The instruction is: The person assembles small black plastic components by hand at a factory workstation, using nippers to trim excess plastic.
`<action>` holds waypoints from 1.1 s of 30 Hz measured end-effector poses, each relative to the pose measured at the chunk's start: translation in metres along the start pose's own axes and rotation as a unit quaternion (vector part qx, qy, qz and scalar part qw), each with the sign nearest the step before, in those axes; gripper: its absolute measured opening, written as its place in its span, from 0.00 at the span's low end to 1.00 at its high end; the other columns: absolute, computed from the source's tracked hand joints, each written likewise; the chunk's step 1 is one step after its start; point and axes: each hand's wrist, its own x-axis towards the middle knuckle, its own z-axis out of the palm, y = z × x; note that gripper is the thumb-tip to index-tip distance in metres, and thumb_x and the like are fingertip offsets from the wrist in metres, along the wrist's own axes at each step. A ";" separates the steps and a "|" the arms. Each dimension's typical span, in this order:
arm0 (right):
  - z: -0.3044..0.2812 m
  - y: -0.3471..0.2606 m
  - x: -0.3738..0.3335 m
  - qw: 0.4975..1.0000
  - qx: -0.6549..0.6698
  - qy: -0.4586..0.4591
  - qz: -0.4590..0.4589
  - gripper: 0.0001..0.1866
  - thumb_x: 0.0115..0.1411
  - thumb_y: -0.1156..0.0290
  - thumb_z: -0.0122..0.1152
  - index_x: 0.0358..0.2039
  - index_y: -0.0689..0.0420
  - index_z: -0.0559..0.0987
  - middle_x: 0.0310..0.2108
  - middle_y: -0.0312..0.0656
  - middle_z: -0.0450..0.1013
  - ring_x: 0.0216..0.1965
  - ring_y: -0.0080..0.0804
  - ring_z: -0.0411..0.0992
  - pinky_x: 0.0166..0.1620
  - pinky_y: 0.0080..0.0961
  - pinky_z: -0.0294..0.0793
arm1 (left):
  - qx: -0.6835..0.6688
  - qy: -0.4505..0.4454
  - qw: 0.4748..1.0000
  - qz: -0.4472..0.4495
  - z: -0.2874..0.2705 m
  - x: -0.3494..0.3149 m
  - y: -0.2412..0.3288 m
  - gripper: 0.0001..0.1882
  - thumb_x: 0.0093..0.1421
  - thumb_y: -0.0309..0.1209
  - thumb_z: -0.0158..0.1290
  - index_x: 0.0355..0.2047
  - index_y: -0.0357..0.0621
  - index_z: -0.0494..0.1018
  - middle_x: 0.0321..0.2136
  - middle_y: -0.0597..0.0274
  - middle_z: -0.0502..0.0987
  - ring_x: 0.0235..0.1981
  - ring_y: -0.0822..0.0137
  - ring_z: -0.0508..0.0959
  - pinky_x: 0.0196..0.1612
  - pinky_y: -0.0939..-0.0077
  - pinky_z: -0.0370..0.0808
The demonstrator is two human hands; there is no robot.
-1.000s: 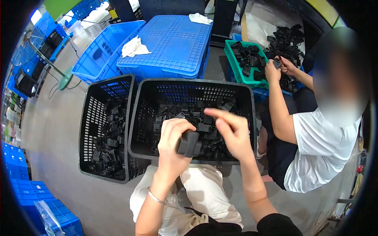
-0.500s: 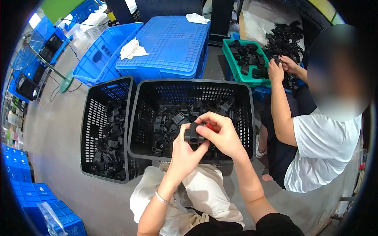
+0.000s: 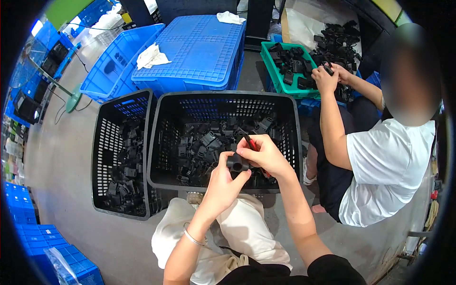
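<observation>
A small black plastic part (image 3: pixel 237 163) with a round opening is pinched between the thumb and fingers of my left hand (image 3: pixel 222 184), over the larger black crate (image 3: pixel 223 186). My right hand (image 3: pixel 269 156) grips a slim red-and-black handled tool (image 3: pixel 251 143) that slants through the fist; its exact kind and its working tip cannot be made out. The fingers of my right hand are right up against the part. Below both hands, many similar black plastic parts (image 3: pixel 209 138) lie loose in the crate.
A second black crate (image 3: pixel 148 199) with similar parts stands at the left. Behind are a lidded blue bin (image 3: pixel 194 52) and an open blue bin (image 3: pixel 95 85). At the right a seated co-worker (image 3: pixel 389 166) handles a part beside a green tray (image 3: pixel 279 81). A fan stand (image 3: pixel 73 100) is far left.
My right hand has shifted so more of the red-and-black tool shows, and the part has turned slightly in my left hand. The whole view has slid a little.
</observation>
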 end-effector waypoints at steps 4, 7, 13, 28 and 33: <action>-0.011 -0.004 -0.003 0.998 -0.060 -0.029 0.000 0.06 0.56 0.72 0.60 0.26 0.61 0.76 0.17 0.29 0.68 0.15 0.09 0.59 0.17 0.11 0.52 | 0.004 -0.014 0.999 0.030 0.000 -0.001 0.000 0.22 0.55 0.32 0.55 0.46 0.33 0.62 0.29 0.53 0.76 0.31 0.67 0.75 0.39 0.73 0.71; -0.018 0.000 -0.004 0.994 -0.094 -0.046 0.025 0.06 0.55 0.72 0.60 0.26 0.62 0.76 0.19 0.29 0.69 0.17 0.10 0.61 0.19 0.11 0.56 | 0.006 -0.039 0.999 0.000 0.001 -0.001 0.001 0.22 0.55 0.31 0.54 0.48 0.35 0.62 0.29 0.59 0.74 0.32 0.71 0.72 0.38 0.76 0.69; 0.005 -0.007 -0.037 0.919 -0.288 0.091 -0.253 0.16 0.59 0.74 0.53 0.48 0.60 0.76 0.29 0.44 0.73 0.23 0.37 0.71 0.28 0.29 0.69 | -0.039 -0.009 0.997 0.059 -0.001 0.001 -0.014 0.28 0.59 0.29 0.49 0.57 0.37 0.51 0.46 0.44 0.70 0.47 0.59 0.72 0.51 0.69 0.67; 0.036 -0.026 -0.060 0.832 -0.450 0.191 -0.264 0.20 0.55 0.74 0.59 0.50 0.53 0.77 0.18 0.39 0.63 0.15 0.31 0.64 0.20 0.26 0.64 | -0.060 0.021 0.990 0.130 0.007 -0.004 -0.005 0.26 0.61 0.24 0.47 0.56 0.39 0.49 0.43 0.48 0.69 0.44 0.58 0.72 0.50 0.67 0.67; 0.037 -0.023 -0.057 0.847 -0.416 0.198 -0.267 0.20 0.56 0.72 0.58 0.51 0.52 0.77 0.19 0.39 0.65 0.17 0.32 0.68 0.21 0.27 0.67 | -0.054 0.049 0.987 0.143 0.010 -0.003 -0.005 0.27 0.60 0.22 0.46 0.56 0.38 0.48 0.42 0.48 0.69 0.43 0.58 0.72 0.48 0.67 0.68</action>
